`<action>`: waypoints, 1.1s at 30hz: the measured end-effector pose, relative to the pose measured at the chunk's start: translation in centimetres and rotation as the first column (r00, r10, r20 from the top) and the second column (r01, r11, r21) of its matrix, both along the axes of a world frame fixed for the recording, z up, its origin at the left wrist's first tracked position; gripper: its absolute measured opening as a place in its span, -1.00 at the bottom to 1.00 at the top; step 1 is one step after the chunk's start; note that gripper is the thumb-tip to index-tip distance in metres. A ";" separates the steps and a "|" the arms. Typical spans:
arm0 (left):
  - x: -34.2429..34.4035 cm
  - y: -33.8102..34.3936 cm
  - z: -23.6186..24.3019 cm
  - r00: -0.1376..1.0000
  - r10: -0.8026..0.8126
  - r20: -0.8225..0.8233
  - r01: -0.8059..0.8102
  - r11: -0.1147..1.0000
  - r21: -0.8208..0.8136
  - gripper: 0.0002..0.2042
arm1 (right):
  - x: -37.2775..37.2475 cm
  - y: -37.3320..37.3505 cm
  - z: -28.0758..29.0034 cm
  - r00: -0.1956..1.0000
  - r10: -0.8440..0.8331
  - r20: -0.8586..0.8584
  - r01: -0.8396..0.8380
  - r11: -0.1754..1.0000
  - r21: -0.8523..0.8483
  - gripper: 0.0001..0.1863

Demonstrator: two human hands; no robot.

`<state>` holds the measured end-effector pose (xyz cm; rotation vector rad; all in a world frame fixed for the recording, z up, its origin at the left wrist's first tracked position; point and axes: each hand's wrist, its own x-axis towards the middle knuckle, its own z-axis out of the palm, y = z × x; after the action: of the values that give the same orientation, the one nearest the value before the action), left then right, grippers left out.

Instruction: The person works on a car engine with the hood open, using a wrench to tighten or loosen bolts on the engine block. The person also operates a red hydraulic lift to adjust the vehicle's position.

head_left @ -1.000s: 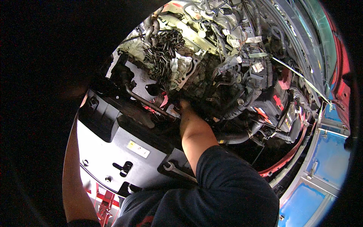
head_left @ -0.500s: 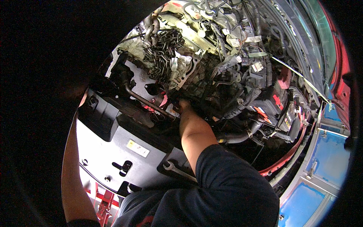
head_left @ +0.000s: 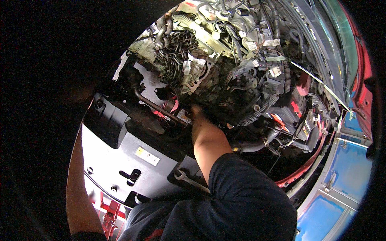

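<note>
My right arm (head_left: 209, 138) reaches down into the engine bay of a car. Its hand (head_left: 196, 110) is sunk among dark parts below the engine, and the fingers are hidden. Close beside that hand runs a rusty pipe (head_left: 159, 108). My left forearm (head_left: 78, 180) rises along the left edge of the view, past the grey front cover (head_left: 116, 160); the left hand is lost in the dark there. An open-end wrench (head_left: 189, 180) lies in a recess of the cover, just under my right arm.
A heap of chain (head_left: 175, 54) rests at the far side of the bay. Cable looms and a ribbed hose (head_left: 263, 109) crowd the right, near the battery (head_left: 287, 112). Blue panels (head_left: 352, 160) stand outside the car at right. Red metal equipment (head_left: 110, 217) shows at lower left.
The view has shifted very slightly. The bit of skin at the top of my left arm has gone into the dark. My right arm stays in the same place.
</note>
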<state>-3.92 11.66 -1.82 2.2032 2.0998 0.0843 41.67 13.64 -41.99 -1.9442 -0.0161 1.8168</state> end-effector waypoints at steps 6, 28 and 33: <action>-0.4 0.4 -0.3 1.000 0.006 0.031 -0.007 1.000 0.027 -0.77 | 1.7 0.4 -3.3 0.996 0.015 -0.091 -0.015 1.000 0.001 -0.81; -0.4 0.3 -0.2 1.000 0.024 -0.011 -0.024 1.000 0.010 -0.76 | 2.1 0.7 -7.2 0.997 0.063 -0.051 -0.059 0.995 0.078 -0.77; 0.1 0.0 0.1 0.997 0.067 -0.031 -0.067 0.998 0.009 -0.76 | 2.1 1.1 -7.0 0.991 0.134 -0.025 -0.133 0.991 0.026 -0.80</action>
<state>-3.78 11.67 -1.77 2.1528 2.1936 0.0639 43.72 14.74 -49.03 -1.9428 -0.1623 1.9183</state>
